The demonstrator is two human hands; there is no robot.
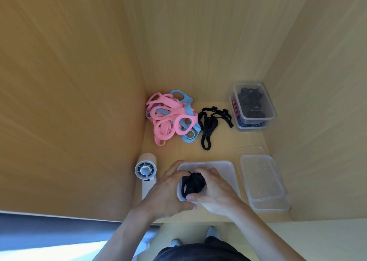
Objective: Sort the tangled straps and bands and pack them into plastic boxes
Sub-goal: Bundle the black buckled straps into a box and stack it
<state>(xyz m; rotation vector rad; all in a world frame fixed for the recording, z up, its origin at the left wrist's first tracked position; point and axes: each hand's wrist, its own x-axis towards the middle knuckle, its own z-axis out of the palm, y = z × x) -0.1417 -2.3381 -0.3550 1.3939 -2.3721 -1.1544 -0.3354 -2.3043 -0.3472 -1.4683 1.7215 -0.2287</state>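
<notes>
Black straps (193,182), bunched into a wad, sit inside the clear plastic box (222,167), with the left hand (164,193) and right hand (213,193) both curled around them. Beyond that box lie tangled pink and blue bands (168,118) and a loose black strap (210,123); stacked filled boxes (254,106) stand further right.

Five clear boxes (264,181), two hands (164,191).
</notes>
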